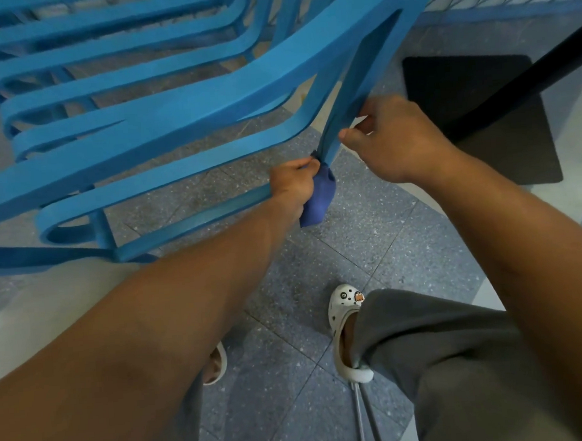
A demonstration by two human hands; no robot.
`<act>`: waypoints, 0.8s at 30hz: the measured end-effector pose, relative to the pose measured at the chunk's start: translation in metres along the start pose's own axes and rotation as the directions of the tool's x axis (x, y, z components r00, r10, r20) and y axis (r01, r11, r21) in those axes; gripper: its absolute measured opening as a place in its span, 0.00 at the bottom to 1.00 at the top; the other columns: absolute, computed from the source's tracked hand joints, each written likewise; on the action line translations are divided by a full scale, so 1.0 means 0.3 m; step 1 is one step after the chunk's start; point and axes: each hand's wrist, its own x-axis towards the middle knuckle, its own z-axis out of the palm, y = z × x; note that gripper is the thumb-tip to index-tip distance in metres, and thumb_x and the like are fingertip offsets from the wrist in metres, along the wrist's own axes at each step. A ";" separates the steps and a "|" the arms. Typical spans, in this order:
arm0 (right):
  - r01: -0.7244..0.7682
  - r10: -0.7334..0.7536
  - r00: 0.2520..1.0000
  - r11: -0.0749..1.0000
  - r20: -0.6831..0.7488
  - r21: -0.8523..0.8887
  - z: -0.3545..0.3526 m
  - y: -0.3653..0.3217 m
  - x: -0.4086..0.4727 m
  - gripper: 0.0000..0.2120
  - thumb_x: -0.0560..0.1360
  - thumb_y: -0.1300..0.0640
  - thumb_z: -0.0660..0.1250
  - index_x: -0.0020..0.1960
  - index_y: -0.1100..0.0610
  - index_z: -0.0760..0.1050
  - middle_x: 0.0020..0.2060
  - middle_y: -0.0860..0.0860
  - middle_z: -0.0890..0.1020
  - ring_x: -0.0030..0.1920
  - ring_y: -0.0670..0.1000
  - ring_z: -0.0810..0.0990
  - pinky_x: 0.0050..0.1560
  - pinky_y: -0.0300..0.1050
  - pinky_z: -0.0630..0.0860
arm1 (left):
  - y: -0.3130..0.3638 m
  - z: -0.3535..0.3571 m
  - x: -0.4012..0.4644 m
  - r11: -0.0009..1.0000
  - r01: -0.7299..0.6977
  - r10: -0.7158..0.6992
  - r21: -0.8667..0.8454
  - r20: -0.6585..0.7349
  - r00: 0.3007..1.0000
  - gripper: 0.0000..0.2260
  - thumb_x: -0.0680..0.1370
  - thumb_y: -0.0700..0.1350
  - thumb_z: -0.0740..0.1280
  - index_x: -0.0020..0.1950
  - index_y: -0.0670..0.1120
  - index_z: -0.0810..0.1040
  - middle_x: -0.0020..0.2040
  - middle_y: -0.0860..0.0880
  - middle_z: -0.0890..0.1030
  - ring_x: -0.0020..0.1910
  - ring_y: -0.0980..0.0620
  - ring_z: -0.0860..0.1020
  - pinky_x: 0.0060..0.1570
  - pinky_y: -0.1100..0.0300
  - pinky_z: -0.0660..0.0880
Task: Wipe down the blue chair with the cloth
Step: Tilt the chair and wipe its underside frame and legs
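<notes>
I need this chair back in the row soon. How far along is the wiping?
Done: nothing can be confirmed; no slat shows visible wipe marks. In hand: the left hand grips the cloth against the lower end of one bar of the blue chair, while the right hand steadies that bar. Left: possibly the long slats, judging by the cloth's position.

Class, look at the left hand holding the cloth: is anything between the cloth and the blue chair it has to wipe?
Nothing visible. The left hand presses the cloth straight against the chair.
</notes>
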 end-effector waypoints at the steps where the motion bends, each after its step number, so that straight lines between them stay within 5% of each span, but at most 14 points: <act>1: 0.004 -0.004 1.000 1.000 -0.001 -0.002 -0.001 0.001 0.000 0.15 0.80 0.51 0.67 0.66 0.51 0.78 0.52 0.50 0.85 0.55 0.50 0.82 0.52 0.40 0.71 | 0.005 -0.002 -0.007 1.000 -0.006 0.007 -0.029 0.004 1.000 0.10 0.80 0.42 0.70 0.58 0.40 0.85 0.47 0.47 0.85 0.49 0.49 0.83 0.56 0.56 0.80; 9: 0.010 -0.010 1.000 1.000 0.018 0.005 0.004 0.019 0.003 0.16 0.81 0.52 0.67 0.68 0.51 0.76 0.50 0.49 0.85 0.54 0.50 0.82 0.53 0.41 0.72 | 0.016 0.002 -0.047 0.989 0.026 -0.021 -0.148 0.031 0.999 0.11 0.80 0.39 0.70 0.61 0.38 0.82 0.51 0.45 0.83 0.51 0.49 0.81 0.60 0.56 0.78; 24: 0.040 -0.039 0.999 0.999 0.029 -0.015 0.004 0.016 0.002 0.16 0.81 0.52 0.66 0.68 0.53 0.75 0.51 0.51 0.85 0.50 0.50 0.80 0.50 0.41 0.70 | 0.043 -0.027 -0.039 0.994 0.105 -0.099 -0.037 0.125 0.987 0.13 0.82 0.37 0.66 0.65 0.37 0.80 0.60 0.41 0.82 0.58 0.45 0.81 0.65 0.54 0.75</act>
